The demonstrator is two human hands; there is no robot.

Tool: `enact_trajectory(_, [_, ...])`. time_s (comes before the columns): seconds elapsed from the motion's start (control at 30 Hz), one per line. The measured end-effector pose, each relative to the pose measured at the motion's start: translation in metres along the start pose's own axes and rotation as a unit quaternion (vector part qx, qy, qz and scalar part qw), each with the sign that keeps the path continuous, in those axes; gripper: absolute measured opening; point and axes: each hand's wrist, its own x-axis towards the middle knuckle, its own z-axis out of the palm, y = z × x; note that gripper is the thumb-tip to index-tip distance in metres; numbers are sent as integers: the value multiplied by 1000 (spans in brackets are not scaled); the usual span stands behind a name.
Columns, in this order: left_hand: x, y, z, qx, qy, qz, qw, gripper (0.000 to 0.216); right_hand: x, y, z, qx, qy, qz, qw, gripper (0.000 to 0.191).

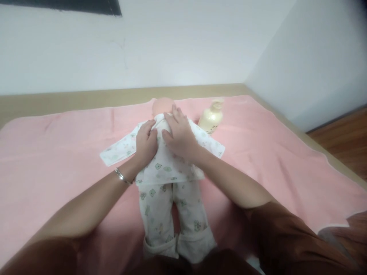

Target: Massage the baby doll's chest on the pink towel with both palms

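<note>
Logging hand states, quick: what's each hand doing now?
Left hand: loosely open, on the printed top.
Right hand: open, fingers spread, on the same top.

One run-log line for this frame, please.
left hand: on shirt | right hand: on shirt, by collar | doll: lying on cloth | bottle: on cloth, beside doll

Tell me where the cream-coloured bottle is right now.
In the head view, the bottle is on the pink cloth, right of the right hand, just beyond the shirt's sleeve.
</note>
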Motion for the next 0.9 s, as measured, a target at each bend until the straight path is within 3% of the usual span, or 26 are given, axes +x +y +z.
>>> enact_trajectory(0.1, [0,0,0,-3,-3,-1,1000,47,-2,0,3,-7,10,-3,1000,60])
enact_trajectory(0.33, [0,0,0,-14,-6,12,1000,47,-11,-3,17,-48,-51,-41,997,56])
enact_trajectory(0.9, [1,-5,1,-10,-2,16,1000,45,-9,-6,11,-49,-73,-28,996,59])
